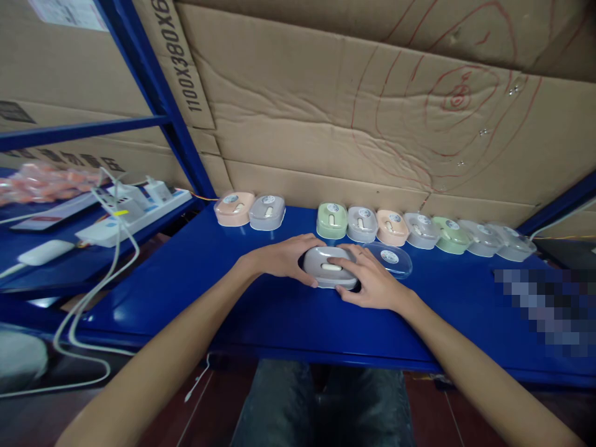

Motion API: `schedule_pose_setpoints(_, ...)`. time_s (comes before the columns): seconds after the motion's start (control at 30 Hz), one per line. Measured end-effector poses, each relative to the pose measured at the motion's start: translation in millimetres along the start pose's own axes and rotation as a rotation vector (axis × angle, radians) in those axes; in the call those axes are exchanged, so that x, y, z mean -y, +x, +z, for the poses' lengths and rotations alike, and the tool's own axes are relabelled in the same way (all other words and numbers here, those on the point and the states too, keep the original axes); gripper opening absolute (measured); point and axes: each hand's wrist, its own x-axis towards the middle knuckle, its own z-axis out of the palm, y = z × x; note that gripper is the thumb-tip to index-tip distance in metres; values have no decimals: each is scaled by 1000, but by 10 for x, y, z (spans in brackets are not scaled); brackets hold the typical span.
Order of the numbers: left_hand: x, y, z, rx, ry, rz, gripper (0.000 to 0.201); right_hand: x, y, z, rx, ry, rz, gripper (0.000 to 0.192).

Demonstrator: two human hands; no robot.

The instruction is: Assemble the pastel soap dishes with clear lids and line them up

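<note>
Both hands meet at the centre of the blue shelf top (261,310), closed around one grey case (329,268) that lies flat on the surface. The left hand (282,256) wraps the case's 9 o'clock end, fingers curled along its far edge and thumb at the near side; the right hand (372,282) grips the 3 o'clock end, fingers laid over the top and down the near edge. A pale oval piece shows in the middle of the case between the two hands. Just beside the right hand, at about 2 o'clock from the case, a clear lid (390,258) with a round sticker lies on the shelf — whether it touches the hand cannot be told. At 12 o'clock, along the cardboard wall (326,124), stands a row of like cases: a peach case (234,208) and a grey one (267,212) touching at 11 o'clock, then after a gap a green case (332,220) leading a run of grey, peach and green ones off toward 2 o'clock. Well apart at 9 o'clock, on a neighbouring shelf, sits a white power strip (133,214) with plugs and trailing white cables (93,298). Red pen circles mark the cardboard at 1 o'clock.
</note>
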Motion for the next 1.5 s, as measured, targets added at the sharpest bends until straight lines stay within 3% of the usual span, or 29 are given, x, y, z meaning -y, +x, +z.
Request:
schedule_pose_setpoints(0.13,12,1,2,16,-1,-6,87,12,4,-21,28,1,-1,67)
schedule_pose_setpoints(0.23,22,-2,5,15,7,-10,85,-25,-4,-163,-15,46,9,71)
schedule_pose_setpoints(0.37,16,-8,-2,26,7,-30,85,-192,-54,-529,-141,21,89,48)
schedule_pose_setpoints(0.43,6,-10,-9,41,13,-50,85,-315,-99,-690,-115,-55,106,34)
schedule_pose_setpoints(0.53,-2,-10,-16,46,20,-66,85,-492,-185,-796,-26,-131,149,33)
schedule_pose_setpoints(0.83,45,-9,-7,24,29,-44,86,-656,-338,-650,109,-27,233,53)
schedule_pose_setpoints(1.0,46,-8,-20,34,19,-77,87,-691,-341,-702,112,23,258,53)
schedule_pose_setpoints(1.07,31,-5,-21,38,21,-85,86,-674,-320,-767,72,61,275,50)
schedule_pose_setpoints(1.17,20,14,28,14,27,-58,85,-571,-244,-822,-128,135,300,50)
schedule_pose_setpoints(1.27,29,55,148,-51,-3,-46,96,-398,-131,-741,-299,202,211,54)
schedule_pose_setpoints(1.37,47,102,278,-121,-61,-49,110,-242,-35,-547,-299,221,87,59)
schedule_pose_setpoints(1.5,71,138,358,-157,-80,-37,112,-162,14,-290,-264,230,49,65)
